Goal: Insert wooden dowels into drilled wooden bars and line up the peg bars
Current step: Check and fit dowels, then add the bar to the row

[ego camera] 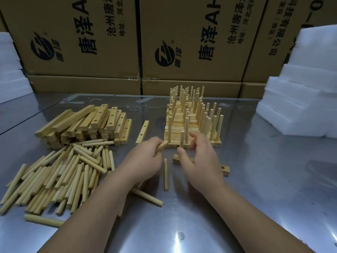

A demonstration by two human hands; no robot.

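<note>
Pale round wooden dowel (162, 145) clasped in the grip of the left hand (145, 158), long axis slanting up and rightward, free tip protruding past the fingers toward the right hand (200, 157). Right grip curled and blurred beside an upright dowel (182, 139), above a drilled pale wooden bar (224, 170) lying crosswise on the steel counter (264, 179); grasp not determinable.

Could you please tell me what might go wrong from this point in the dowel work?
The right hand pinches an upright dowel right beside the stacked peg bars; a slip might knock that stack out of line. The left hand grips a second dowel pointed at the same stack and could bump it. A loose dowel lying between the wrists might get swept away.
</note>
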